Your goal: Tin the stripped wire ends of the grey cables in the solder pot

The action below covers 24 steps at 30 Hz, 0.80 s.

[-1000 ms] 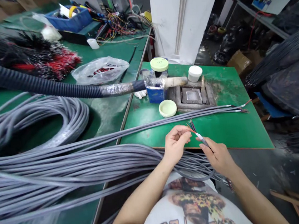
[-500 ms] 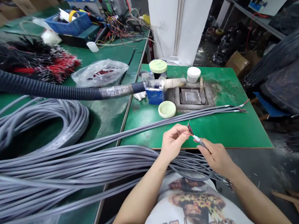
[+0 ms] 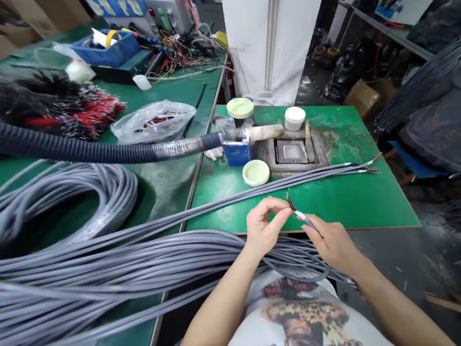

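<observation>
A grey cable (image 3: 307, 221) is gripped between the thumb and fingers of my right hand (image 3: 334, 241), near its white-banded end. From that end fan out thin red and black wires (image 3: 290, 202). My left hand (image 3: 266, 223) pinches at these wires with thumb and forefinger; which strand it holds is too small to make out. Just beyond my hands, several grey cables (image 3: 265, 189) lie across the green board, their stripped ends at the right. A large bundle of grey cables (image 3: 173, 257) runs from the left and passes under my wrists.
Behind the cables sits a solder pot (image 3: 294, 152) with a scraper on its rim. Around it stand a pale open lid (image 3: 256, 173), a white jar (image 3: 294, 118) and a blue box (image 3: 237, 154). A black corrugated hose (image 3: 128, 152) crosses from the left. A cable coil (image 3: 120, 191) lies left.
My left fingers have closed in on the wire ends, and the loose red strand no longer sticks out leftward. My right hand keeps its hold on the cable. The view has shifted slightly.
</observation>
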Motion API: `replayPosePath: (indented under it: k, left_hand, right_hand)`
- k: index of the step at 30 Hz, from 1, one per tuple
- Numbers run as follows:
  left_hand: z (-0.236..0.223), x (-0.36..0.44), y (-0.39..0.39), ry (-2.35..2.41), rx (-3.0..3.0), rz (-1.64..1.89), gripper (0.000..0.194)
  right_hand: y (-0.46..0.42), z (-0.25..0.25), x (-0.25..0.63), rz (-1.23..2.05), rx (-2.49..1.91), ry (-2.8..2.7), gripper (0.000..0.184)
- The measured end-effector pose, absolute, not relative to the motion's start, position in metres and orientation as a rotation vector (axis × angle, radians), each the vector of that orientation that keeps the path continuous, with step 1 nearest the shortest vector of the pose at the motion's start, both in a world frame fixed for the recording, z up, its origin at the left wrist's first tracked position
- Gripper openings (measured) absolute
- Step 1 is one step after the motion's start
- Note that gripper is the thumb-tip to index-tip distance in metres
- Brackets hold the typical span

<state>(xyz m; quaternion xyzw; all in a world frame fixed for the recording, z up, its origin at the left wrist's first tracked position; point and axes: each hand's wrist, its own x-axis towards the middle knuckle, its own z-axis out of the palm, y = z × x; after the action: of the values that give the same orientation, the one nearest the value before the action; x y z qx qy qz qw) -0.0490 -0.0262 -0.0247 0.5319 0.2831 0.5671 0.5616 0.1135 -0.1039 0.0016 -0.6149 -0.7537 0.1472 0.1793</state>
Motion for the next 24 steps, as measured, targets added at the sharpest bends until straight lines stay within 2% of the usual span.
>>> replayPosePath:
  k: [10,13,18,21,24]
  left_hand:
    - [-0.015,-0.061,-0.012,0.686,1.481,1.165,0.007]
    - [-0.021,-0.058,-0.008,0.628,1.295,1.092,0.009]
    - [-0.038,-0.028,-0.027,0.577,0.664,1.051,0.022]
    - [-0.044,-0.016,-0.042,0.683,0.666,1.251,0.019]
    - [-0.045,-0.019,-0.044,0.798,1.037,1.539,0.008]
  right_hand:
    - [-0.103,-0.001,0.113,0.303,-1.798,-2.184,0.032]
    - [-0.104,0.0,0.112,0.368,-1.756,-2.148,0.032]
    - [-0.104,0.0,0.106,0.599,-1.676,-1.891,0.03]
    - [-0.102,-0.003,0.102,0.667,-1.67,-1.763,0.03]
    - [-0.1,-0.006,0.099,0.688,-1.681,-1.727,0.03]
